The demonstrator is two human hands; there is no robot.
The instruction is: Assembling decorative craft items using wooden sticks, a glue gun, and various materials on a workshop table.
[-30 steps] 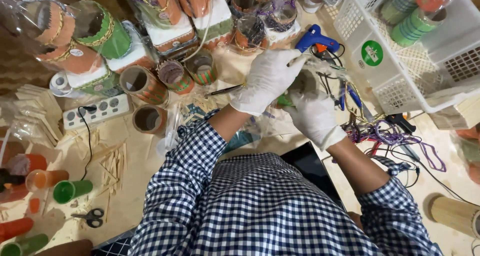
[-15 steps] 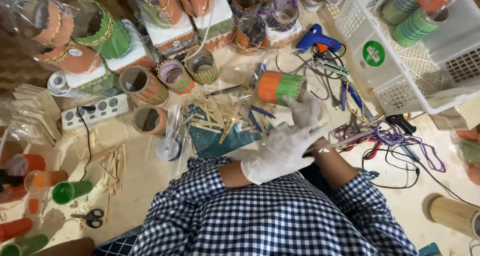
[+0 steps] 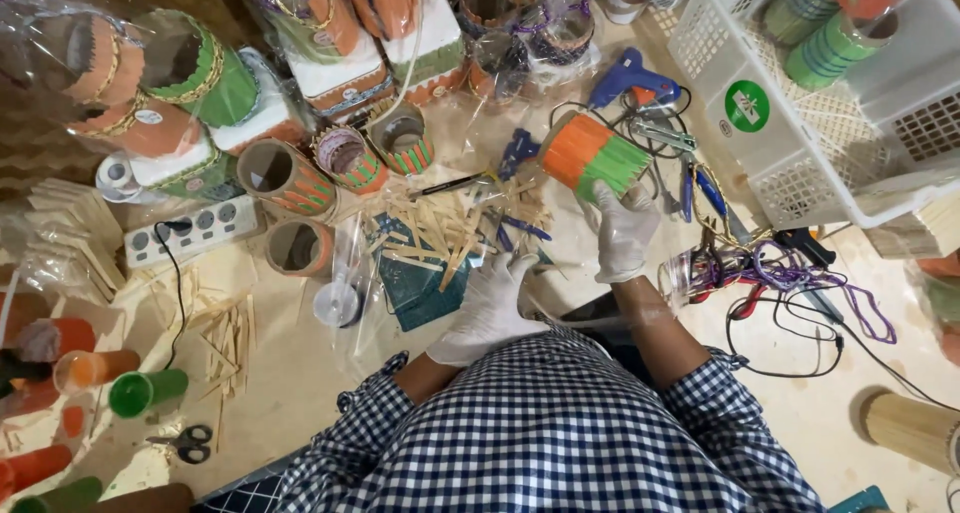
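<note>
Gripping the orange-and-green stick-clad cylinder (image 3: 592,156), upper centre, the gloved right hand (image 3: 622,231) closes round its lower end; it looks light, rigid and slightly fragile, while the left hand (image 3: 492,308) rests open below.

A pale beige floor (image 3: 300,393) carried everything, lit evenly from above with soft, short shadows. A woven brown mat (image 3: 40,148) showed at the upper left edge. A white plastic basket (image 3: 800,173) with slotted walls stood at the upper right, and a white power strip (image 3: 190,231) lay on the left, its black cord trailing down the floor. Dark cables (image 3: 800,353) looped across the right side. No wall or window was in view.
</note>
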